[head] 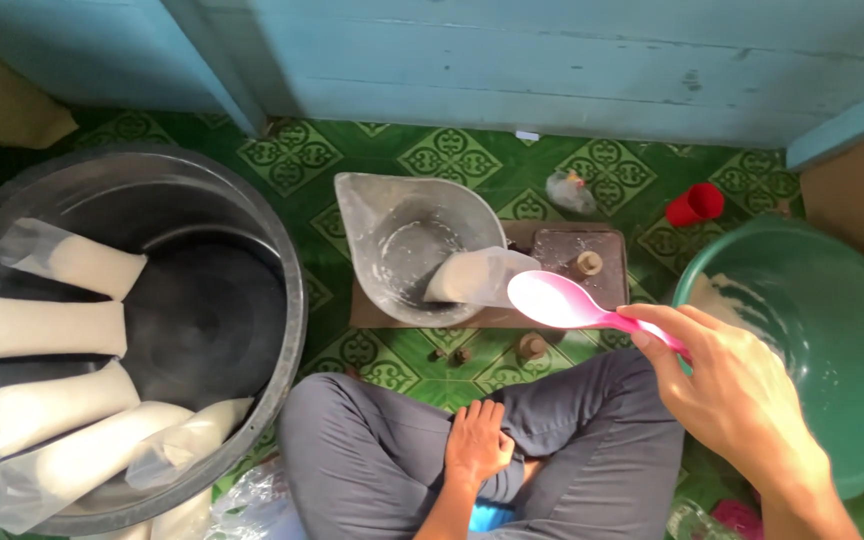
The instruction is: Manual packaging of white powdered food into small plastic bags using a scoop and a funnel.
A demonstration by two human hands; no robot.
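We are sitting cross-legged on a green patterned tile floor (452, 150), looking down at our own lap in grey trousers (592, 440). Our right hand (732, 400) is reaching forward with its fingers curled around the handle of a pink plastic spoon (562, 300), thumb and forefinger pinching it near the bowl's neck. The spoon's bowl is hanging just beside the open mouth of a clear plastic bag (477, 278) partly filled with white powder, which is lying tilted in the metal scoop pan (412, 245) of a small balance scale (577, 262); the bag's mouth is pointing toward the spoon, and we cannot tell whether the two are touching. Our left hand (477, 445) is resting on our crossed leg, fingers loosely bent and holding nothing. To our right a large green plastic basin (832, 340) is sitting close by the right wrist, with white residue showing on its inner wall. To our left a big dark grey tub (252, 300) is holding several filled bags of white powder (47, 328), lying side by side along its left and lower edge. A small red cup (695, 204) is standing on the tiles beyond the basin, and a crumpled bit of clear plastic (570, 190) is lying near it, well behind the scale, below a pale blue wooden wall (552, 60).
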